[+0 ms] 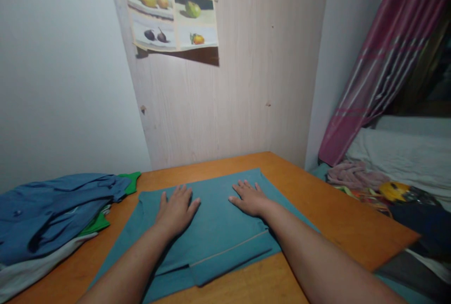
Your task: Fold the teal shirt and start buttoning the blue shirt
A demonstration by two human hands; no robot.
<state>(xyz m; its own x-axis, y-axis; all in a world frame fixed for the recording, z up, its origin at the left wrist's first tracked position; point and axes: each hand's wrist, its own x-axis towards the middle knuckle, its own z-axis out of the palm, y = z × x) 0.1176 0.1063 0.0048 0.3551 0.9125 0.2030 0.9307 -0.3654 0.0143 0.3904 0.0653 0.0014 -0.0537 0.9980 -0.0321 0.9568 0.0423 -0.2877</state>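
Observation:
A teal garment [214, 229] lies folded flat on the orange wooden table [334, 214], with one sleeve folded across its near part. My left hand [176, 210] rests palm down on the left half of the garment, fingers stretched out. My right hand [248, 198] lies flat on the right half, fingers spread and pointing to the wall. Neither hand holds anything.
A pile of clothes sits at the table's left end: a blue shirt [52, 210] on top, green cloth [98, 222] and white cloth [31, 271] below. A fruit poster [172, 15] hangs on the wooden wall panel. A bed [401, 153] with scattered items and a curtain [387, 55] stands at right.

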